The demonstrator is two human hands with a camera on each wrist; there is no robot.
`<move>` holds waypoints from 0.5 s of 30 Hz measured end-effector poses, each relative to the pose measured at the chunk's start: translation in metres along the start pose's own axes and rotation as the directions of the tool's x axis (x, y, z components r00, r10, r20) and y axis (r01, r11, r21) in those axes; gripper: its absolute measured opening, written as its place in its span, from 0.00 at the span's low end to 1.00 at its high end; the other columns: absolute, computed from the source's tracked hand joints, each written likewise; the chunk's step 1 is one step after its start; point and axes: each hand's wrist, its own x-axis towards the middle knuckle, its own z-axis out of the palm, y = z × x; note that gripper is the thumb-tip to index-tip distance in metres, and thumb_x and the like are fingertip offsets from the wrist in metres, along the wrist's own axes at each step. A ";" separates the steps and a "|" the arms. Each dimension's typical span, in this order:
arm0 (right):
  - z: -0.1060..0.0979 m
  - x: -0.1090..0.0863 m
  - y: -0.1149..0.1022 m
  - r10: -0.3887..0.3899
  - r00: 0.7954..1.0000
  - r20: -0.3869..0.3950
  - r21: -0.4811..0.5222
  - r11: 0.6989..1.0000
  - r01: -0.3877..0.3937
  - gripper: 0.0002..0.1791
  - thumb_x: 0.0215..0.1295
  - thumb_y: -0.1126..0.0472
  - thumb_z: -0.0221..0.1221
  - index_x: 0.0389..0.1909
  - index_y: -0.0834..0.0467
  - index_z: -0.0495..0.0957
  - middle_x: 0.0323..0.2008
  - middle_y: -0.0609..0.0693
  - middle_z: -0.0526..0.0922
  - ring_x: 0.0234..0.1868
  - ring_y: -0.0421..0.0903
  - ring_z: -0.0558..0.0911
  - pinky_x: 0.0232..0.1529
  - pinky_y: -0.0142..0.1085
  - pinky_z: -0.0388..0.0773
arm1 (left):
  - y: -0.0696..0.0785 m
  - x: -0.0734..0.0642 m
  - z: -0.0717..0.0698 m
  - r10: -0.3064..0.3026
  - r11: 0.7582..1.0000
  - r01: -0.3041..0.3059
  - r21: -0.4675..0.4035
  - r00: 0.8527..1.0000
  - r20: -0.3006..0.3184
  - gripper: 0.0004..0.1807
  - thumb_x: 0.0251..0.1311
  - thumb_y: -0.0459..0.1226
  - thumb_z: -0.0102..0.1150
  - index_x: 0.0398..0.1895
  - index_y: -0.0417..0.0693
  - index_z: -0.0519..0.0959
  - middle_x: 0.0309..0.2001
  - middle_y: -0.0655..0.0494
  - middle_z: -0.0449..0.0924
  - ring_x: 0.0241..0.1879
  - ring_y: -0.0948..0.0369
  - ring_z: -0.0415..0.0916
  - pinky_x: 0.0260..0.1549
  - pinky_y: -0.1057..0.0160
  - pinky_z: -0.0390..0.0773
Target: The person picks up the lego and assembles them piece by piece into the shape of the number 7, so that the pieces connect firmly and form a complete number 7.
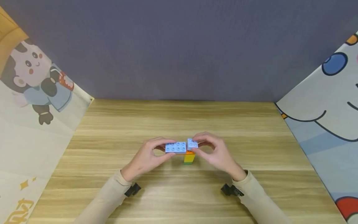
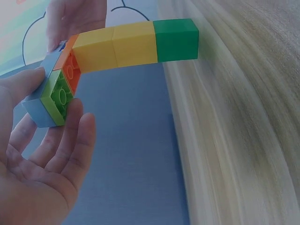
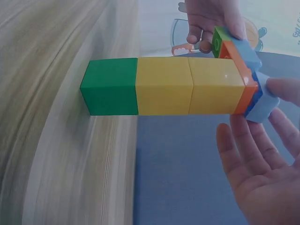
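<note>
A toy brick tower stands upright on the table: a green brick (image 3: 112, 88) at the bottom, yellow bricks (image 3: 164, 86) above it, then a thin orange brick (image 2: 70, 65). A long light-blue brick (image 1: 175, 147) lies on the orange piece and reaches out to the left, with a light-green thin brick (image 2: 57, 97) under its outer end. My left hand (image 1: 147, 158) pinches this end between thumb and fingers. My right hand (image 1: 214, 151) pinches a shorter light-blue brick (image 1: 192, 144), which sits tilted over the orange brick's right part, beside the long one.
The wooden table (image 1: 179, 196) extends on all sides of the tower. A grey-blue panel (image 1: 179, 56) rises at its back edge, with cartoon-printed walls (image 1: 42, 140) at left and right. Small black devices (image 1: 132, 189) are worn at both wrists.
</note>
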 end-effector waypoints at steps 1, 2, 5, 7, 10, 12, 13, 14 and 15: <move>0.000 -0.001 0.001 -0.025 1.000 0.001 -0.009 1.000 0.025 0.17 0.61 0.75 0.73 0.51 0.61 0.86 0.51 0.58 0.89 0.49 0.42 0.87 0.49 0.37 0.90 | 0.000 0.000 0.000 0.000 1.000 0.000 -0.002 1.000 -0.001 0.22 0.62 0.36 0.77 0.60 0.52 0.86 0.53 0.57 0.89 0.46 0.61 0.87 0.49 0.63 0.89; 0.001 -0.001 0.001 -0.048 0.999 0.003 -0.015 0.999 0.048 0.18 0.60 0.75 0.73 0.50 0.60 0.86 0.50 0.58 0.89 0.50 0.43 0.87 0.49 0.37 0.90 | 0.000 0.001 0.000 0.000 1.000 0.000 -0.004 1.000 -0.002 0.22 0.62 0.35 0.77 0.60 0.52 0.86 0.53 0.57 0.90 0.45 0.61 0.87 0.48 0.63 0.89; 0.002 -0.002 0.002 -0.098 0.995 0.013 -0.042 0.994 0.098 0.19 0.60 0.74 0.74 0.51 0.59 0.86 0.51 0.56 0.89 0.51 0.44 0.87 0.48 0.41 0.91 | -0.001 0.002 0.001 -0.003 1.000 0.003 -0.005 1.000 -0.005 0.22 0.62 0.34 0.77 0.60 0.51 0.87 0.53 0.56 0.90 0.45 0.61 0.87 0.48 0.62 0.89; 0.004 -0.002 0.003 -0.126 0.992 0.020 -0.065 0.990 0.127 0.20 0.60 0.73 0.74 0.51 0.58 0.87 0.51 0.55 0.90 0.51 0.45 0.88 0.47 0.42 0.91 | -0.001 0.002 0.001 -0.001 1.000 0.001 -0.006 1.000 -0.005 0.22 0.62 0.34 0.77 0.59 0.51 0.87 0.52 0.56 0.90 0.45 0.59 0.87 0.47 0.61 0.90; 0.005 -0.003 0.003 -0.161 0.987 0.029 -0.086 0.983 0.163 0.21 0.59 0.74 0.74 0.52 0.57 0.86 0.52 0.55 0.90 0.50 0.47 0.89 0.48 0.40 0.91 | -0.002 0.002 0.002 0.003 1.000 -0.003 -0.013 1.000 -0.002 0.21 0.62 0.34 0.77 0.59 0.50 0.87 0.51 0.55 0.90 0.45 0.59 0.87 0.47 0.58 0.90; 0.006 -0.003 0.004 -0.180 0.983 0.025 -0.096 0.979 0.181 0.21 0.58 0.74 0.74 0.51 0.57 0.87 0.52 0.55 0.90 0.48 0.47 0.90 0.47 0.41 0.91 | -0.002 0.002 0.002 0.010 1.000 -0.010 -0.020 1.000 0.000 0.21 0.62 0.34 0.77 0.59 0.50 0.87 0.51 0.55 0.90 0.45 0.57 0.87 0.47 0.58 0.90; 0.006 -0.004 0.004 -0.184 0.983 0.020 -0.097 0.978 0.185 0.20 0.58 0.74 0.75 0.51 0.57 0.87 0.52 0.55 0.90 0.48 0.47 0.90 0.47 0.40 0.91 | -0.002 0.002 0.002 0.012 1.000 -0.012 -0.023 1.000 0.002 0.21 0.62 0.34 0.77 0.59 0.50 0.87 0.51 0.55 0.90 0.45 0.57 0.87 0.47 0.59 0.90; 0.007 -0.004 0.004 -0.184 0.983 0.012 -0.097 0.978 0.184 0.20 0.57 0.74 0.75 0.50 0.57 0.87 0.51 0.56 0.91 0.47 0.47 0.90 0.47 0.41 0.91 | -0.002 0.002 0.002 0.015 1.000 -0.015 -0.025 1.000 0.003 0.21 0.62 0.34 0.77 0.59 0.50 0.87 0.51 0.55 0.90 0.45 0.57 0.87 0.47 0.59 0.90; 0.007 -0.005 0.005 -0.183 0.983 0.003 -0.096 0.979 0.182 0.20 0.57 0.74 0.75 0.49 0.57 0.87 0.51 0.56 0.91 0.48 0.47 0.90 0.48 0.41 0.91 | -0.002 0.003 0.002 0.019 1.000 -0.019 -0.025 1.000 0.004 0.21 0.62 0.34 0.77 0.59 0.50 0.87 0.52 0.54 0.90 0.45 0.57 0.87 0.47 0.60 0.90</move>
